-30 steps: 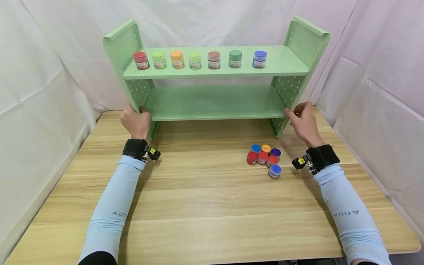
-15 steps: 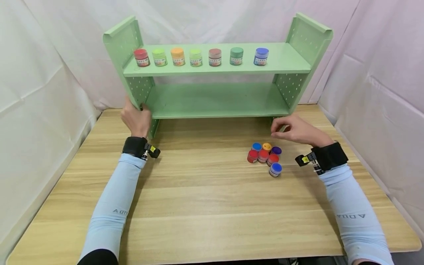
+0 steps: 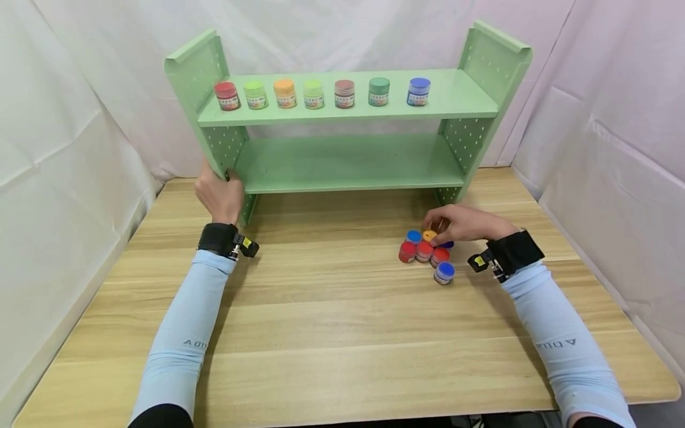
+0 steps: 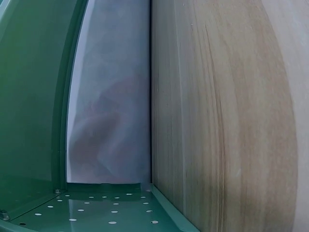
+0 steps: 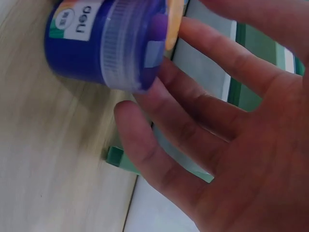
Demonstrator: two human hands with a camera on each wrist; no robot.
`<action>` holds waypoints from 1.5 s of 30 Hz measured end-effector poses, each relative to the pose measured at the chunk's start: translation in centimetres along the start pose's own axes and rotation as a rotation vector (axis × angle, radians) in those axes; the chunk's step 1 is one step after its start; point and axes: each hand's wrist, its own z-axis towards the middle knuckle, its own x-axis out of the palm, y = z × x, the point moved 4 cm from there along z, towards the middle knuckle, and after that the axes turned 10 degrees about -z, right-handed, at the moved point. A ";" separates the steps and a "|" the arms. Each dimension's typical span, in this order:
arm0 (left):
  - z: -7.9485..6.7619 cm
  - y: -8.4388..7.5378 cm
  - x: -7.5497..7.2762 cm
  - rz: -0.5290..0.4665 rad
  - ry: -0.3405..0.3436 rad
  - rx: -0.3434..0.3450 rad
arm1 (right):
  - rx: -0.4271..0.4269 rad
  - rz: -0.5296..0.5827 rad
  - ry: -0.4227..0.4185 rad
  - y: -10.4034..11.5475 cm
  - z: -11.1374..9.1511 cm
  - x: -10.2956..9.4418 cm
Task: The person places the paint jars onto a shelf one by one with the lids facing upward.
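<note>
Right hand (image 3: 464, 223): moved from the right side of the rack (image 3: 348, 164) down to the yellow jar (image 3: 429, 234). Left hand (image 3: 219, 195): unmoved, at the rack's left side.

Right fingers: bent, thumb and index tips set about the lid of the yellow jar; whether they pinch it cannot be told. Other three fingers loosely bent, close by the lid of the purple jar (image 3: 448, 244); contact unclear.

Left fingers: closed round the rack's left panel, thumb on the inner face, beside the lower shelf.

Yellow jar: upright on the table (image 3: 321, 333), between the right thumb and index. Purple jar: just right of it, partly hidden by the right thumb. Blue jar (image 3: 413, 236): just left of the right index tip. Red jars (image 3: 424, 252), three, side by side: on the person's side of the right thumb tip, near it. Front jar (image 3: 444, 273), blue-lidded: nearer the person than the right fingers, beside the rightmost red.

Shelf jars (image 3: 313, 95), seven, upright in a row: on the top shelf, above and between the two hands' fingers; left to right red, light green, orange, light green, brown, dark green, blue.
</note>
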 end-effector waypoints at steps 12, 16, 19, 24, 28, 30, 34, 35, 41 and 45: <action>0.2 0.0 -0.2 0.007 -0.008 0.002 | -0.034 -0.043 -0.022 -0.2 0.4 -0.2; 0.3 0.1 -0.3 0.009 -0.014 0.003 | -0.026 -0.098 -0.076 -0.2 0.6 -0.4; 0.4 0.1 -0.2 0.010 -0.013 0.002 | -0.005 -0.127 -0.108 -0.3 0.6 -0.6; 0.3 0.1 -0.2 0.008 -0.014 -0.002 | 0.014 -0.150 -0.128 -0.7 0.6 -0.6; 0.2 0.2 -0.2 0.006 -0.014 -0.009 | 0.028 -0.158 -0.133 -1.0 0.6 -0.3; 0.2 0.3 -0.2 0.007 -0.012 -0.011 | 0.049 -0.153 -0.141 -1.1 0.6 -0.2; 0.1 0.3 -0.2 0.011 -0.010 -0.006 | 0.091 -0.144 -0.175 -1.4 0.8 -0.1; 0.1 0.3 -0.1 0.010 -0.009 -0.006 | 0.092 -0.141 -0.183 -1.4 0.8 -0.1; 0.0 0.2 -0.1 0.009 -0.013 0.007 | 0.063 -0.155 -0.205 -1.4 0.8 -0.1; -0.1 0.2 -0.1 0.006 -0.014 0.008 | 0.052 -0.167 -0.208 -1.4 0.9 0.0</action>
